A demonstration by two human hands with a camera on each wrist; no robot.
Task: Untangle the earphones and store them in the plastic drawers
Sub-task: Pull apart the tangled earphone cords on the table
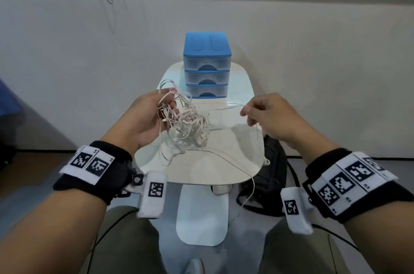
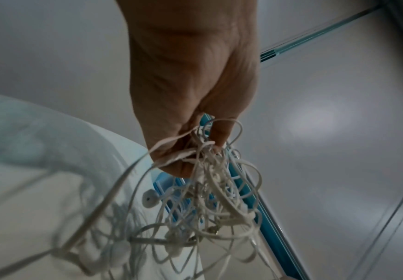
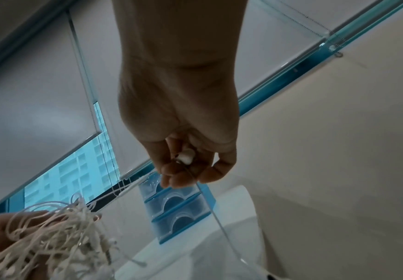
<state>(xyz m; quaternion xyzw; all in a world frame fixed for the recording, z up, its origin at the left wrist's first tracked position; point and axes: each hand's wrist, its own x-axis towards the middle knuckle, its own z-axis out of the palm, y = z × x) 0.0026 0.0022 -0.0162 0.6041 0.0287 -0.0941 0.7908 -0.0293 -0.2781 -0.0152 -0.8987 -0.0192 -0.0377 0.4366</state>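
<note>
Step in hand: untangling. Storage has not begun; all three trays of the plastic drawers stand closed at the far end of the small white bench.

The earphones are a dense knot of white and pale pink cords, held above the bench in front of the drawers. Loops hang from the knot toward the bench top, and one long strand trails over the near edge toward the floor.

Left hand: closed about the upper part of the knot, fingers and thumb curled round a bunch of cords. The left wrist view confirms the grip at the fingertips.

Right hand: fingers curled, pinching a single cord drawn out sideways from the knot. The right wrist view shows a white earbud tucked against the fingers.

Judgement: the next move calls for drawing this strand free while the left hand steadies the knot, slackening wherever a loop binds. A hard pull would likely tighten the tangle.

A dark bag sits on the floor beside the bench.
</note>
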